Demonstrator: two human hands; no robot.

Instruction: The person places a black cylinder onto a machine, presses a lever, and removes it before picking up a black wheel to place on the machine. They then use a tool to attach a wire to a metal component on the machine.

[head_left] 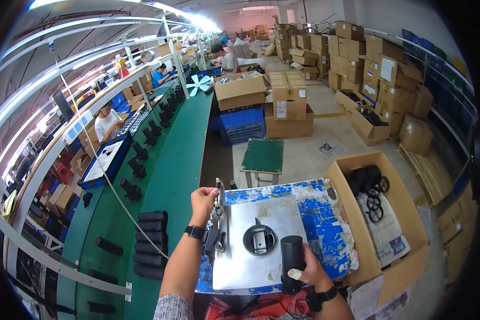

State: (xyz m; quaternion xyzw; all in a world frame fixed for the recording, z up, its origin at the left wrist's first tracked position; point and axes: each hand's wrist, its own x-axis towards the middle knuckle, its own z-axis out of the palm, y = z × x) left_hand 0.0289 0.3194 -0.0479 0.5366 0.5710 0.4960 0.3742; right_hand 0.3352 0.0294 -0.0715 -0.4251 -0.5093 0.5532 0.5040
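Observation:
My left hand (201,204) is closed round the upright lever of a metal toggle clamp (219,226) at the left edge of a silver metal plate (232,266). In my right hand (313,271) is a black cylinder (292,256), held upright at the plate's near right; a thumb with a pale wrapping presses on its side. Between the hands, a round black ring fixture (260,240) with a pale metal block inside is set on the plate. Under the plate is a worn blue-and-white bench top (328,229).
To the left runs a green conveyor (173,160) with stacked black cylinders (151,242) beside my left arm. On my right an open cardboard box (405,266) holds black rings and parts. Ahead stand a green stool (262,156), a blue crate (242,125) and cartons. Co-workers sit across the line.

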